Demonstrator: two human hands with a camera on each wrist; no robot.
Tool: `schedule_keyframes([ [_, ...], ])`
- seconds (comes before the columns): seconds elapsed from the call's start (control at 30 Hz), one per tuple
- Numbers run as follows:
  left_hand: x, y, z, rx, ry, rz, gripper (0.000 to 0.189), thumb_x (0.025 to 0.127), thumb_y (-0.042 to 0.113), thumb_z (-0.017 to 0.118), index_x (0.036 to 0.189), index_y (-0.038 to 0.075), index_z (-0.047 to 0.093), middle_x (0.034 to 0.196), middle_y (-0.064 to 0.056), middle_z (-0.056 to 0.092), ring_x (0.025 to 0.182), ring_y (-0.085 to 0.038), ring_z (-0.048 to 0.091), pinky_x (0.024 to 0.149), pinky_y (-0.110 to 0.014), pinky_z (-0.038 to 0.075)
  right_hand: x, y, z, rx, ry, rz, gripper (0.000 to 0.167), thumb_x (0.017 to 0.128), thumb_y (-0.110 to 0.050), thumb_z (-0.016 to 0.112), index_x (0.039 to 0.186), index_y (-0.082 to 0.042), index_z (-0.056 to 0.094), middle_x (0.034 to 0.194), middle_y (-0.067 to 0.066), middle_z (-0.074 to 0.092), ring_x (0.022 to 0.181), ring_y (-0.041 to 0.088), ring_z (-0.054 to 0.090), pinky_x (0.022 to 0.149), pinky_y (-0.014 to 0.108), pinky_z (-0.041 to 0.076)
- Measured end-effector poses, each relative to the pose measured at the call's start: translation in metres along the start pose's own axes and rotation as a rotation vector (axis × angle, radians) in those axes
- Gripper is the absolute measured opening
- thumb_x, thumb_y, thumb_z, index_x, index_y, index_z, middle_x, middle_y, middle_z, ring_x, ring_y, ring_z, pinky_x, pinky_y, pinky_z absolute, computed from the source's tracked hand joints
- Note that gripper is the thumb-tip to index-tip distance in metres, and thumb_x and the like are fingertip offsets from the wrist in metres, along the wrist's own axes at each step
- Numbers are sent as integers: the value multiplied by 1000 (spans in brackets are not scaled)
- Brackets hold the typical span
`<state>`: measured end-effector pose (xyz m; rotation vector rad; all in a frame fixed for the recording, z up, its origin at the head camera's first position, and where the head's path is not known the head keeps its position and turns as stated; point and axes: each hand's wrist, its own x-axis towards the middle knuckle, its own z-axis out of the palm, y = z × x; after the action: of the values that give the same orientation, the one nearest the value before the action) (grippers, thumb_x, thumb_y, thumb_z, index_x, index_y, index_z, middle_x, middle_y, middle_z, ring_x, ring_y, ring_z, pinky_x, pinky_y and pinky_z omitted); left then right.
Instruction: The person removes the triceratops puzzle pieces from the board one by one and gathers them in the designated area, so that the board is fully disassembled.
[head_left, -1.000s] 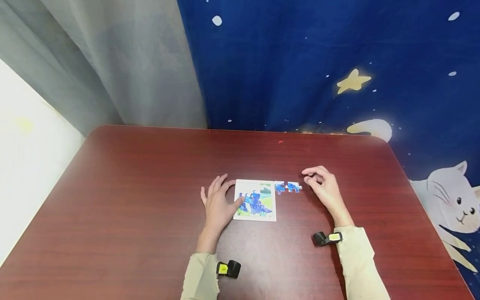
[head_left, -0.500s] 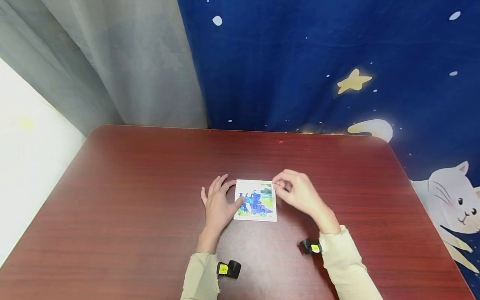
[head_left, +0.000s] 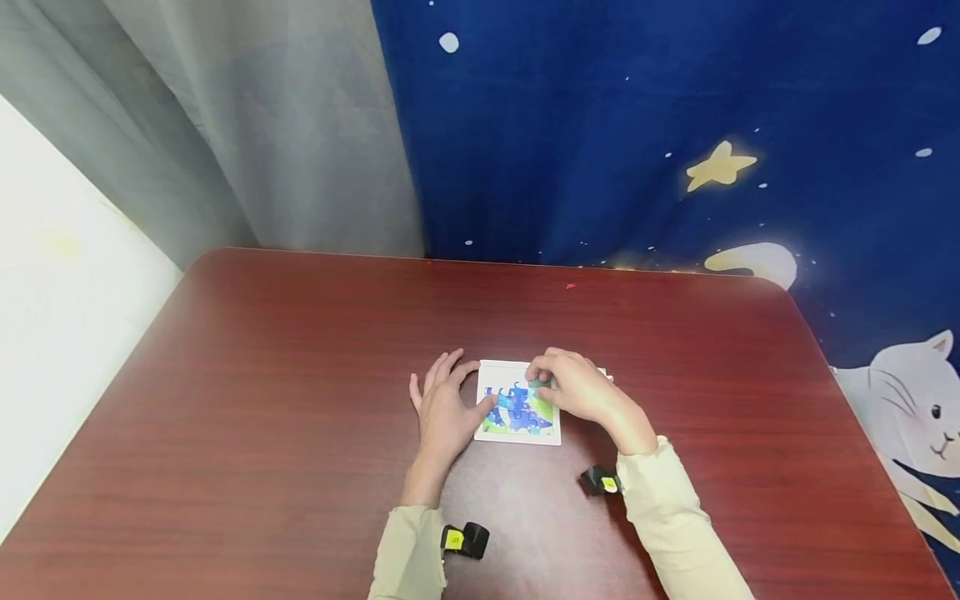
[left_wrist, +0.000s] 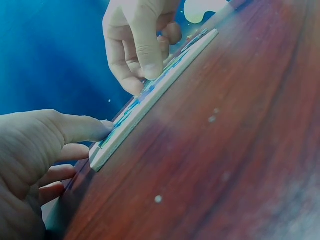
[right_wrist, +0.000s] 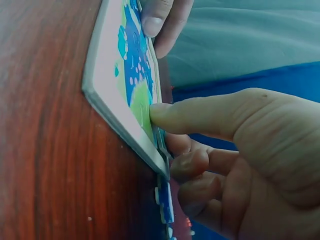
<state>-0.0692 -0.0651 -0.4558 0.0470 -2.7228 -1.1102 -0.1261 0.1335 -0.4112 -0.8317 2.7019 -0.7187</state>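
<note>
A square jigsaw puzzle in a white frame (head_left: 517,439) lies flat on the table, its picture blue and green. My left hand (head_left: 444,414) is at its left side with fingers spread; the thumb (left_wrist: 95,129) presses on the picture and the index fingertip touches the upper left corner. Over the upper right part is my right hand (head_left: 573,385), thumb and index pinching a green puzzle piece (head_left: 536,384) at the surface. Its other fingers curl in, as the right wrist view shows. Beyond the frame's edge lie loose blue puzzle pieces (right_wrist: 166,202), mostly behind the right hand in the head view.
The reddish-brown table (head_left: 300,400) extends around the puzzle. A tiny red bit (head_left: 571,286) lies near its back edge. Behind hang a grey curtain (head_left: 300,125) and a blue curtain (head_left: 562,125) with stars and a cat. Each wrist wears a black camera (head_left: 474,540).
My right hand has moved left from beyond the loose pieces onto the puzzle's upper right part, its fingers closing on a piece there. The left hand keeps its place on the frame.
</note>
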Motion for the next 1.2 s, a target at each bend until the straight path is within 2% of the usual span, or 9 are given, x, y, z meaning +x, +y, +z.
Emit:
schedule_keyframes([
  [0.17, 0, 0, -2, 7, 9, -1, 48, 72, 28, 79, 115, 14, 65, 138, -6, 46, 133, -25, 30, 104, -58, -1, 0, 2, 2, 44, 14, -23, 18, 80, -3, 70, 96, -9, 66, 83, -1, 54, 77, 15, 50, 70, 30, 43],
  [0.47, 2, 1, -2, 10, 8, 5, 48, 72, 28, 79, 115, 14, 65, 138, -6, 46, 132, -26, 31, 104, -59, 0, -4, 1, 1, 75, 41, 36, 17, 81, -7, 70, 95, -16, 67, 102, 3, 44, 69, 13, 46, 57, 28, 42],
  [0.67, 1, 1, 0, 9, 8, 9, 47, 72, 28, 79, 115, 14, 66, 137, -6, 47, 132, -26, 31, 104, -59, 0, -5, 1, 0, 28, 48, 40, 22, 79, -8, 73, 98, -15, 67, 98, 0, 52, 72, 14, 48, 64, 30, 42],
  [0.9, 1, -1, 2, 16, 5, 12, 47, 72, 29, 79, 115, 14, 66, 137, -5, 47, 132, -25, 31, 104, -59, 1, -8, -2, -4, 24, 43, 44, 40, 75, -2, 74, 113, -7, 62, 95, 3, 55, 71, 15, 48, 62, 29, 43],
  [1.07, 1, -1, 2, 12, 13, 16, 47, 72, 28, 79, 114, 14, 66, 137, -6, 47, 132, -26, 32, 104, -59, 1, -6, 1, -5, 37, 84, 10, 36, 75, 3, 71, 110, -2, 63, 87, 4, 57, 68, 13, 48, 60, 25, 43],
  [1.2, 1, 0, 2, 6, 13, 17, 47, 72, 28, 79, 114, 13, 66, 137, -6, 47, 132, -26, 32, 104, -59, 0, -5, 4, -5, 21, 90, 2, 31, 74, 2, 72, 104, -3, 66, 88, 4, 59, 66, 13, 48, 58, 25, 44],
])
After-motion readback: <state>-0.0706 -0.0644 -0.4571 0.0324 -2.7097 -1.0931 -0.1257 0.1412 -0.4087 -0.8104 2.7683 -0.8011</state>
